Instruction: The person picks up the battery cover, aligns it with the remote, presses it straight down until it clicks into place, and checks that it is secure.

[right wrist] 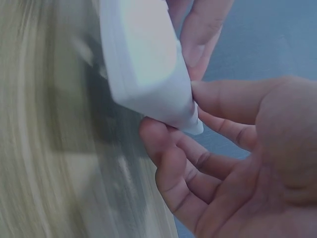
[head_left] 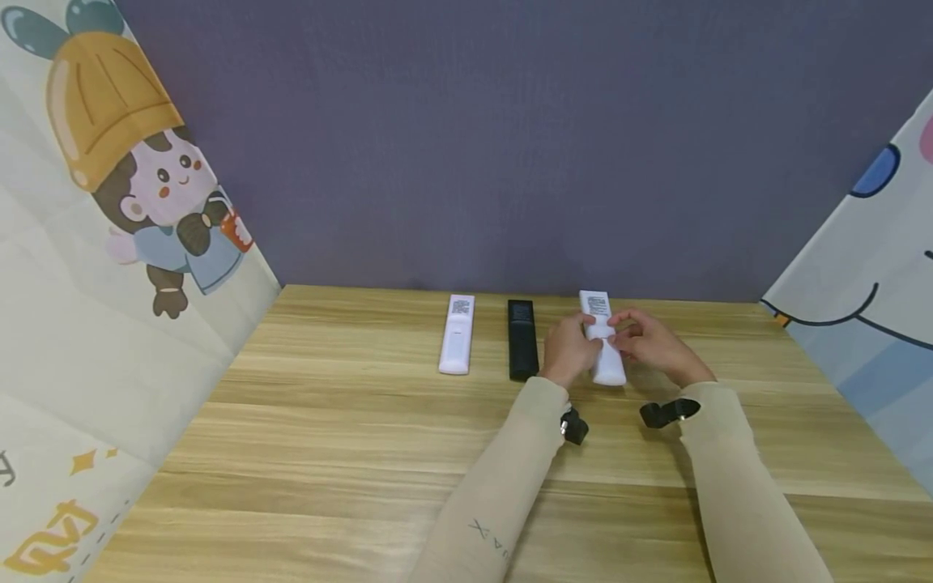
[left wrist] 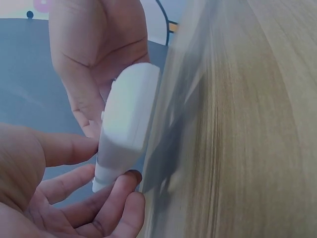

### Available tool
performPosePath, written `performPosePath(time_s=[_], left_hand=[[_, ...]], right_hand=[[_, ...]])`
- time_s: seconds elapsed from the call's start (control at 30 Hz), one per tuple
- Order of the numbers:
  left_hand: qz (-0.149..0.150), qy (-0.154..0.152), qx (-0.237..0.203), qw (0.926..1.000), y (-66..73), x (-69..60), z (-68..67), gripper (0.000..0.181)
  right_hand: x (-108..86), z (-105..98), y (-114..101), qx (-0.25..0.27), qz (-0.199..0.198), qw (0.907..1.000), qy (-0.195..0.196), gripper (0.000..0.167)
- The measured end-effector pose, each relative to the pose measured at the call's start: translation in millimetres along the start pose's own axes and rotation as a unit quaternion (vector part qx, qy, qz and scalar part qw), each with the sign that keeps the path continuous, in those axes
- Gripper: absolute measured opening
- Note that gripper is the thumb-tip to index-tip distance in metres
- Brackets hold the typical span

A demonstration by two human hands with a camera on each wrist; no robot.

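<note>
Both hands hold a white remote control [head_left: 608, 369], back side up, near the rear of the table. The left hand [head_left: 570, 351] grips its left edge, with the thumb on the back face and fingers curled under the side. From the right, the right hand [head_left: 656, 346] pinches the opposite edge. In the left wrist view the white remote [left wrist: 130, 109] is tilted and stands a little off the wood. Across the right wrist view, the thumb presses the remote's back [right wrist: 148, 49] near a step in its casing. The remote's button side is hidden.
Left of the hands lies a black remote control [head_left: 522, 344], back up. Farther left is another white remote control [head_left: 456, 344], also face down. A dark panel [head_left: 466, 146] rises behind the wooden table [head_left: 350, 453]; printed sheets [head_left: 87, 324] flank both sides.
</note>
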State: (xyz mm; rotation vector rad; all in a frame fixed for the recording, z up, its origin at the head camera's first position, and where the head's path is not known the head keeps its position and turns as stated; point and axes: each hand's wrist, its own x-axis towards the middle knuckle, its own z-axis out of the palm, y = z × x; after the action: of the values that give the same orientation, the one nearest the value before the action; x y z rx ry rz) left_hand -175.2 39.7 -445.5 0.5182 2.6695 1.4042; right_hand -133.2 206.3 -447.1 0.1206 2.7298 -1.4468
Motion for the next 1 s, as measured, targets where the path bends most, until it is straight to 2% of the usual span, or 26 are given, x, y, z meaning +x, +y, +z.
performPosePath(time_s=[0.23, 0.73, 1.0], left_hand=[[-0.001, -0.008, 0.021, 0.9997, -0.6, 0.5, -0.3, 0.04], [-0.031, -0.031, 0.047, 0.9979, -0.5, -1.4, -0.4, 0.057], [-0.032, -0.042, 0.072, 0.996, -3.5, 1.0, 3.5, 0.061]], right_hand=[[1.2, 6, -1, 0.008, -0.001, 0.9999, 0.006, 0.042], [4.1, 10, 0, -0.005, -0.011, 0.9997, -0.021, 0.054], [6.9, 11, 5, -0.019, -0.005, 0.9992, -0.035, 0.06]])
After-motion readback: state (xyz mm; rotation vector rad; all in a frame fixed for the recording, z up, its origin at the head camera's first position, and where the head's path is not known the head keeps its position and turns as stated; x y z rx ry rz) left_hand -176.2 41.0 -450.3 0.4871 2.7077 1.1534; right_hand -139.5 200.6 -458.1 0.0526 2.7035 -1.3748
